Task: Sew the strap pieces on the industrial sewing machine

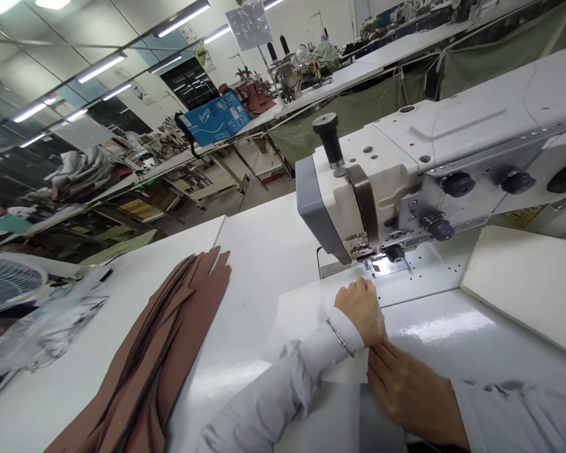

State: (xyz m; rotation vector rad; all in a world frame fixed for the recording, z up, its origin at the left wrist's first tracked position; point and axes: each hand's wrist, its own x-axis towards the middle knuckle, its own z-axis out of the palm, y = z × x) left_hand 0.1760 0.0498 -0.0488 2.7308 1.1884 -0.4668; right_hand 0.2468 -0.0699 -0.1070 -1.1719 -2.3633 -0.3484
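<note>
My left hand [361, 309], with a thin metal bracelet [339, 336] on the wrist, lies on a thin white sheet of material [344, 371] close to the presser foot [368, 265] of a white industrial sewing machine [358, 189]. Its fingertips are hidden. My right hand [408, 396] presses flat on the same sheet, nearer to me. Both sleeves are pale grey. A stack of long brown cut fabric pieces [155, 352] lies on the white sewing table [255, 283], left of my hands.
A clear plastic bag [42, 333] and a fan guard [9, 283] sit at the table's left edge. A cream board [523, 283] stands right of the machine. Behind are long worktables with garments, a blue box [214, 118] and other sewing machines.
</note>
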